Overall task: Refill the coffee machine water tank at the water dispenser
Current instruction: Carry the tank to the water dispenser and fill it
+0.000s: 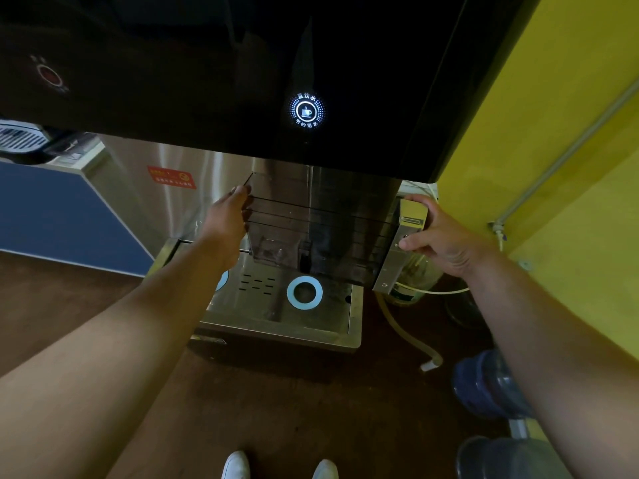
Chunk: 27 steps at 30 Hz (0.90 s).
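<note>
A clear, smoky plastic water tank [311, 236] hangs under the black front of the water dispenser [242, 81], above the steel drip tray [276, 305]. My left hand [228, 216] grips the tank's left edge near the top. Around its right end, at a metal-coloured fitting [408, 233], curl the fingers and thumb of my right hand [439, 236]. A round white button with a cup sign [306, 111] glows on the panel above the tank. A thin stream runs down inside the tank near the middle.
The drip tray carries a pale blue ring [304, 292] and drain slots. A yellow wall [570, 167] with a pipe stands to the right. Blue water jugs [491, 385] lie on the floor at right. A blue cabinet [52, 216] stands left. My white shoes [280, 466] show below.
</note>
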{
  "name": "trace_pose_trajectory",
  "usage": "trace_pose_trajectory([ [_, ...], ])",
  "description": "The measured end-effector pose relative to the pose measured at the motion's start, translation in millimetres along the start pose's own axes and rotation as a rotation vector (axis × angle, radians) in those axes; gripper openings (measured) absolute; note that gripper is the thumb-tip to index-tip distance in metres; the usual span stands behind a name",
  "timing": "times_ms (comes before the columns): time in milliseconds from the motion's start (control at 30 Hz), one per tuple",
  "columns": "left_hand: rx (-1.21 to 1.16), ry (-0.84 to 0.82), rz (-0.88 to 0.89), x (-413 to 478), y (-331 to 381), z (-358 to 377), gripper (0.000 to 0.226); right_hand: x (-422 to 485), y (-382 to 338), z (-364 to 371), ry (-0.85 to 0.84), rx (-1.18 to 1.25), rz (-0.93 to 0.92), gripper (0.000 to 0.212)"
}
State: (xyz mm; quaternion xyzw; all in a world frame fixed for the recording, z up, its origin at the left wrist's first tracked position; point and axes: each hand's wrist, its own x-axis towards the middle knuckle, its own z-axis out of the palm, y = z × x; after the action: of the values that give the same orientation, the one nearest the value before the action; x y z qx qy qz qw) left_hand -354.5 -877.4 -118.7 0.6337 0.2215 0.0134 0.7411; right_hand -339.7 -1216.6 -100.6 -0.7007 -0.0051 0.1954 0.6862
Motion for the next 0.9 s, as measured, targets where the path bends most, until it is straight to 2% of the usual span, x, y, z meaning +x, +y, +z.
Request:
trace_pose_trajectory([
  [533,0.012,0.031,-0.020,-0.1,0.9,2.6,0.021,2.9,0.7,-1.0,-0.023,0.002,0.009,0.079],
  [733,0.020,0.022,-0.026,-0.1,3.9,2.0,0.020,4.5,1.5,-0.5,-0.033,-0.020,0.002,0.072],
  [900,0.005,0.012,-0.025,-1.1,4.7,2.4,0.026,6.1,0.8,-3.9,-0.042,-0.021,0.010,0.082],
])
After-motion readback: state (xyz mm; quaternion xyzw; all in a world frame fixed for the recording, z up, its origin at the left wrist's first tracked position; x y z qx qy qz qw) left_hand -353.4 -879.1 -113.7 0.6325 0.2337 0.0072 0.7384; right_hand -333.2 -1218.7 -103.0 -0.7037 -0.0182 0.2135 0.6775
